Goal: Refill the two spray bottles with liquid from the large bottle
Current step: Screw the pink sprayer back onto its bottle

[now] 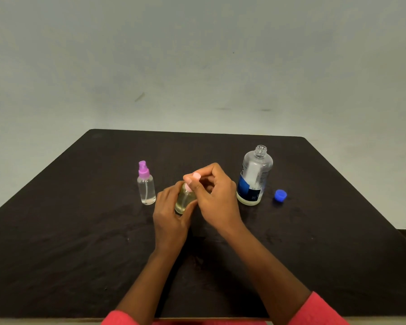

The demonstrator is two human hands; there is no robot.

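At the middle of the dark table stands a small clear spray bottle [184,200] with pale liquid inside. My left hand [170,213] grips its body from the left. My right hand [212,194] pinches its pink spray top [195,177] at the neck. A second small spray bottle [146,187] with a purple top stands upright to the left, apart from my hands. The large clear bottle [253,177] with a blue and white label stands uncapped to the right. Its blue cap [280,195] lies on the table beside it.
The dark table [80,242] ends at a pale wall along its far edge. Its right edge drops off to a floor at the far right. Red sleeves show at the bottom of the view.
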